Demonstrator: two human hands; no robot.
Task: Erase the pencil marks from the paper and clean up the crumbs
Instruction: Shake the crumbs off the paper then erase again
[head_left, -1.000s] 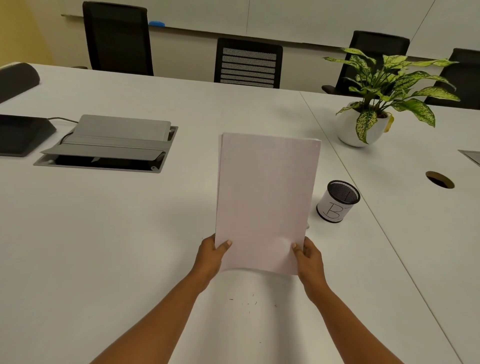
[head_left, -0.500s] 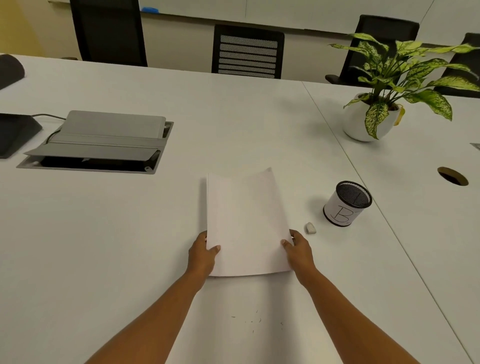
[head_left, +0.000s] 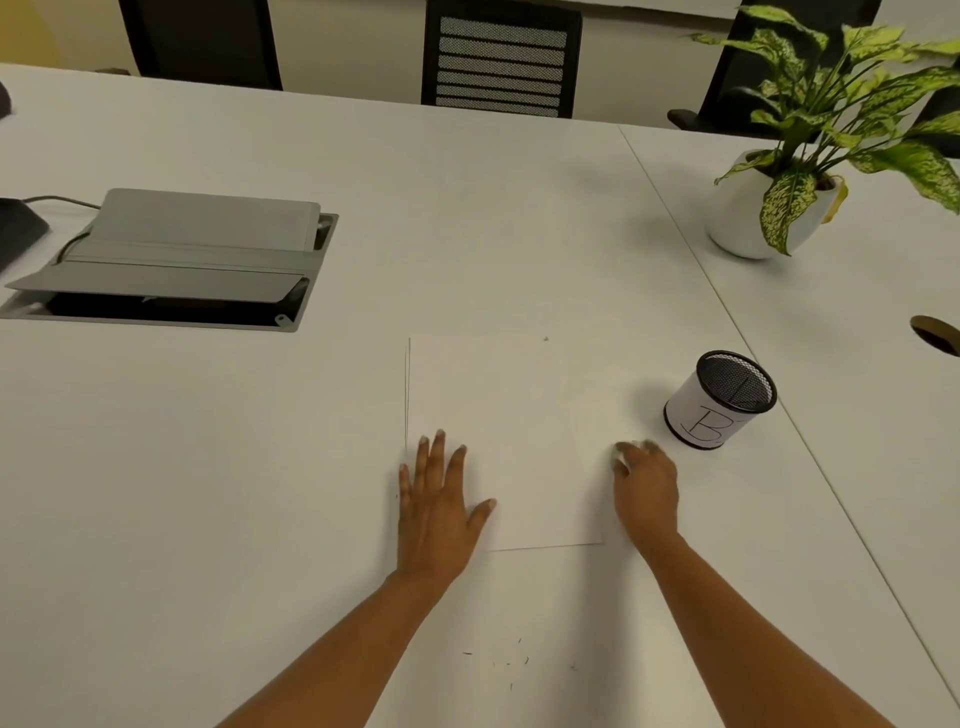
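Note:
A white sheet of paper (head_left: 511, 415) lies flat on the white table (head_left: 208, 493); no pencil marks show on it. My left hand (head_left: 439, 506) rests flat on its lower left corner, fingers straight and spread. My right hand (head_left: 647, 488) is just off the sheet's right edge, blurred, with its fingers curled down onto the spot where the small white eraser lay. The eraser itself is hidden under those fingertips. Dark eraser crumbs (head_left: 511, 662) are scattered on the table between my forearms.
A black mesh pencil cup (head_left: 719, 400) marked "B" stands right of my right hand. A potted plant (head_left: 753, 218) is at the far right, an open grey cable box (head_left: 171, 260) at the left, a cable hole (head_left: 937, 338) at the right edge. Chairs (head_left: 501, 57) line the far side.
The sheet, held upright in both hands, has been lowered flat onto the table. My left hand now lies flat on it. My right hand let go and moved right to the eraser.

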